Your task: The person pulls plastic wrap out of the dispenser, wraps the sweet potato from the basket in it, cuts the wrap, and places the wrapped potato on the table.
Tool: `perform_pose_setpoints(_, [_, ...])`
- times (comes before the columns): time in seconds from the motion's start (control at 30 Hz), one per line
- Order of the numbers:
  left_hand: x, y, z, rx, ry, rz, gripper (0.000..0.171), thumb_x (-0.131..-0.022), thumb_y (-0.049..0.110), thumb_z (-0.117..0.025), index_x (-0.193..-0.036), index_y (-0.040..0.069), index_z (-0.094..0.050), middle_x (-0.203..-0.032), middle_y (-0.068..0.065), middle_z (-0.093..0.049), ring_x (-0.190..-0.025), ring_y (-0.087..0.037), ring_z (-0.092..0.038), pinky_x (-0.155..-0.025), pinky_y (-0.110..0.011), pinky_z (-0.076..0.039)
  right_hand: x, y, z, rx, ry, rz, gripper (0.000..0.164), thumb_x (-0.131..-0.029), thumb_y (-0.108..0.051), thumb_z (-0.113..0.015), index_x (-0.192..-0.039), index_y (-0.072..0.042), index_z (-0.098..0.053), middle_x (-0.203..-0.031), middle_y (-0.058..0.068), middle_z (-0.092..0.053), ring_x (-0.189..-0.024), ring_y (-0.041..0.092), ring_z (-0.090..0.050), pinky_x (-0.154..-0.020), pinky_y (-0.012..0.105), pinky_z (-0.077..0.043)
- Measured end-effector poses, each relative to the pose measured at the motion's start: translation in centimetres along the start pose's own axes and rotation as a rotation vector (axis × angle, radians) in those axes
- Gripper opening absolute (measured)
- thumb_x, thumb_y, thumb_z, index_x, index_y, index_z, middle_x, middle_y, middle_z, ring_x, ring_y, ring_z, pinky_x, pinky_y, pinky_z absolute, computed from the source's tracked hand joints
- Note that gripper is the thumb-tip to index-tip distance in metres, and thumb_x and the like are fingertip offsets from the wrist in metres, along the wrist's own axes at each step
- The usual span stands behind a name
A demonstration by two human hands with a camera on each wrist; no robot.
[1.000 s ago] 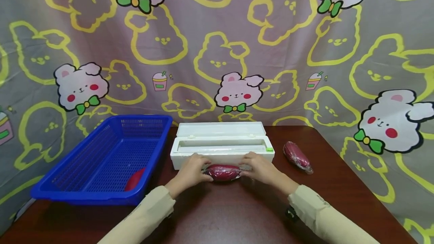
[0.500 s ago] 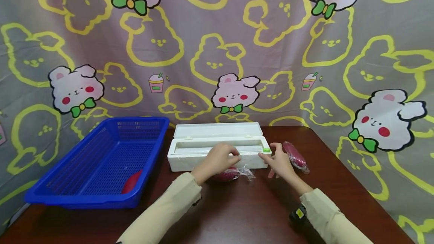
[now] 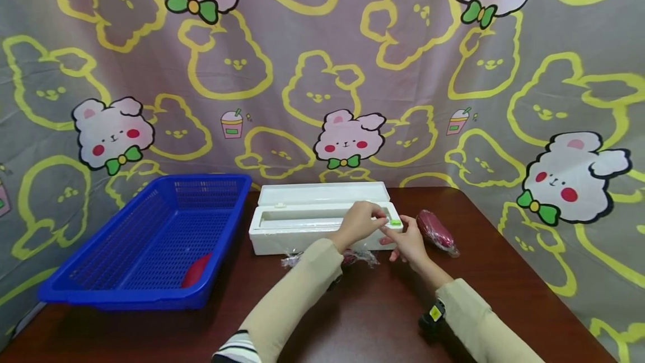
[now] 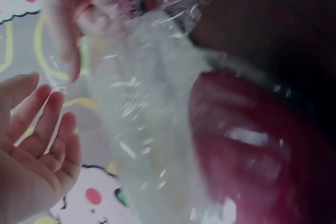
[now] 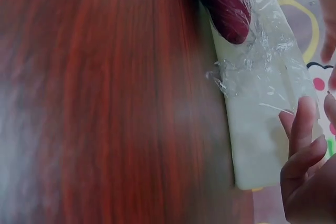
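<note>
Film-wrapped in front of the white cling film box (image 3: 297, 242) lies a dark red oblong thing (image 4: 247, 145), shaped like a sweet potato. My left forearm hides most of it in the head view. My left hand (image 3: 359, 222) is over the right end of the box, fingers loosely bent, fingertips just left of the green slider (image 3: 396, 222). Beside it, my right hand (image 3: 412, 242) is at the box's right front corner, index finger and thumb extended close to the left fingertips. Neither hand shows a firm hold. Clear film (image 5: 262, 72) stretches from the wrapped thing over the box front.
A second wrapped dark red oblong thing (image 3: 435, 232) lies right of the box. At the left stands a blue basket (image 3: 121, 297) with one red thing (image 3: 196, 270) inside. The box lid (image 3: 322, 192) is raised at the back, before a patterned curtain (image 3: 428, 32).
Both hands have let go of the wrapped thing's ends. My left hand has moved right across the box to its right end; my right hand has shifted right to the box corner.
</note>
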State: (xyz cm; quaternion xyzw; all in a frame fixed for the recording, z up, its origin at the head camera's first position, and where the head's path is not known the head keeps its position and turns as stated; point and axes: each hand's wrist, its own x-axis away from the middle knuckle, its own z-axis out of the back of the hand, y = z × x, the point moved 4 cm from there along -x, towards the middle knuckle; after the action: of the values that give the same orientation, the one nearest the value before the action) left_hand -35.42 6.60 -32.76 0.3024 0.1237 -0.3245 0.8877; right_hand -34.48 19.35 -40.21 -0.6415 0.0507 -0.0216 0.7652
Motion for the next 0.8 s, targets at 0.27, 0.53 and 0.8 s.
perform_pose_setpoints(0.27, [-1.5,-0.2,-2.9,-0.115,0.059,0.078,0.018,-0.076,0.027,-0.070,-0.088,0.014,-0.072,-0.081,0.004,-0.064,-0.075,-0.010,-0.057,-0.063,-0.019,-0.042,0.1,-0.1,-0.4,-0.067,0.087,0.029,0.061,-0.081,-0.006,-0.055,-0.130,0.001,-0.019,-0.058,0.008,-0.062,-0.030,0.012,-0.049,-0.028,0.020,-0.032])
perform_pose_setpoints(0.53, [-2.2,-0.3,-3.4,-0.166,0.045,0.093,0.013,-0.076,0.028,-0.071,-0.080,0.016,-0.074,-0.074,0.008,-0.065,-0.069,-0.006,-0.057,-0.059,-0.018,-0.042,0.0,-0.6,-0.5,-0.089,0.104,0.093,0.049,-0.078,0.007,-0.049,-0.122,0.000,-0.030,-0.057,0.008,-0.061,-0.031,0.011,-0.048,-0.029,0.020,-0.034])
perform_pose_setpoints(0.8, [-2.1,-0.8,-3.2,-0.230,0.014,-0.015,0.012,-0.079,0.028,-0.067,-0.082,0.017,-0.073,-0.077,0.007,-0.065,-0.072,-0.007,-0.057,-0.061,-0.019,-0.043,-0.3,-0.4,-0.1,-0.092,0.056,0.070,0.034,-0.081,0.002,-0.058,-0.113,0.006,-0.046,-0.058,0.008,-0.061,-0.032,0.010,-0.049,-0.029,0.020,-0.036])
